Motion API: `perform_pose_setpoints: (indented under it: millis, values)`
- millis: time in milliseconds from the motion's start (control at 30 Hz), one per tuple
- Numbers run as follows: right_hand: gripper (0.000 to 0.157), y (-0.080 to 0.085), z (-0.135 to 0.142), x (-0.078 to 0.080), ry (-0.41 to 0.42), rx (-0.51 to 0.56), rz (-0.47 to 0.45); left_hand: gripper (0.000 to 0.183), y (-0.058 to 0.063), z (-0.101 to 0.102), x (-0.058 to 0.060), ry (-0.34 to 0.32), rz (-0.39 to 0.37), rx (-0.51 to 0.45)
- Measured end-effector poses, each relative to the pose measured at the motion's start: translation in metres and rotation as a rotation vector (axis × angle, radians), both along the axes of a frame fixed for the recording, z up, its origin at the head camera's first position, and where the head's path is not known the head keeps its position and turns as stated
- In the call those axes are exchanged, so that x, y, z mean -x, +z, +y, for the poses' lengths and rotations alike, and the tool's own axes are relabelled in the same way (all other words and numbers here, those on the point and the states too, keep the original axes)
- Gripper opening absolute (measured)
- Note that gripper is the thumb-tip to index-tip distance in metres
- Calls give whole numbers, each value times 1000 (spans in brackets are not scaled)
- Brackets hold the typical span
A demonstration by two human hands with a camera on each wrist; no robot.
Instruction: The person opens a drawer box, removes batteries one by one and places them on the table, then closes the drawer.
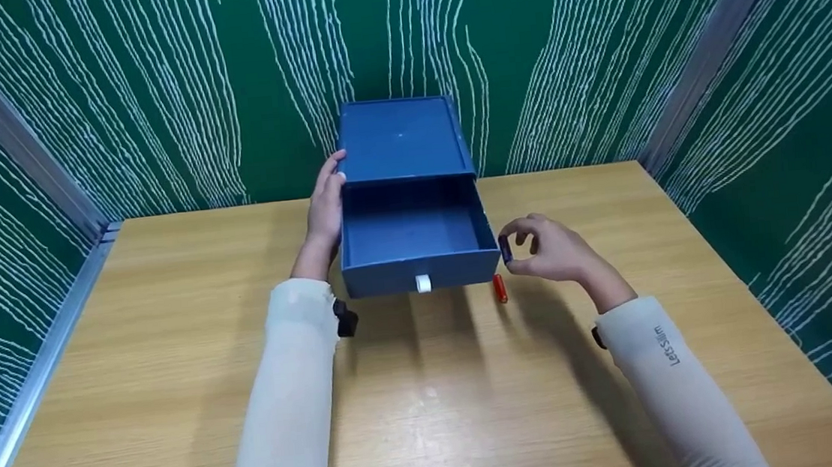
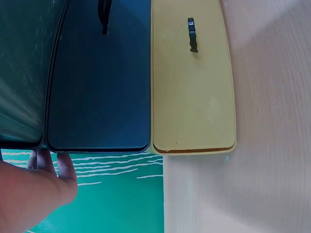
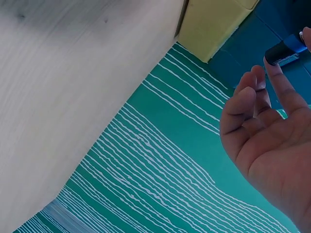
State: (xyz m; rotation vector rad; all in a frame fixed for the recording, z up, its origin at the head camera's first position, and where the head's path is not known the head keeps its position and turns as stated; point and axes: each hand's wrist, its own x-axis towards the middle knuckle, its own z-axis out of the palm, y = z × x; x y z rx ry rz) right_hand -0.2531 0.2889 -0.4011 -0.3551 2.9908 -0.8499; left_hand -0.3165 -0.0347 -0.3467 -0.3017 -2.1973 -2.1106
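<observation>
A blue drawer cabinet [image 1: 400, 137] stands against the back wall, its top drawer [image 1: 389, 276] pulled out toward me by a white tab [image 1: 423, 284]. My left hand [image 1: 324, 215] rests along the cabinet's left side, fingertips at its upper edge. Just off the drawer's front right corner, my right hand [image 1: 556, 247] pinches a small dark battery [image 3: 284, 51] with a blue band between thumb and index finger. The other fingers of that hand are bent and hold nothing. Below the held battery lies a red battery [image 1: 500, 288], beside the drawer front.
The left wrist view shows a closed blue drawer [image 2: 102, 87] and a yellow drawer [image 2: 194, 97] stacked under the top one. A wooden table [image 1: 172, 375] carries the cabinet. Green walls [image 1: 286, 124] with white lines rise behind and on both sides.
</observation>
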Motion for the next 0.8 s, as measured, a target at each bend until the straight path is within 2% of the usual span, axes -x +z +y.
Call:
perform_pose_setpoints:
  millis: [267, 500, 800]
  values:
    - [46, -8, 4, 1, 2, -2, -35, 43, -1, 0, 2, 0, -5, -7]
    - [44, -16, 7, 4, 30, 1, 6, 40, -18, -1, 22, 68, 42, 57]
    - [46, -28, 11, 5, 17, -3, -54, 40, -20, 0, 23, 57, 38, 28]
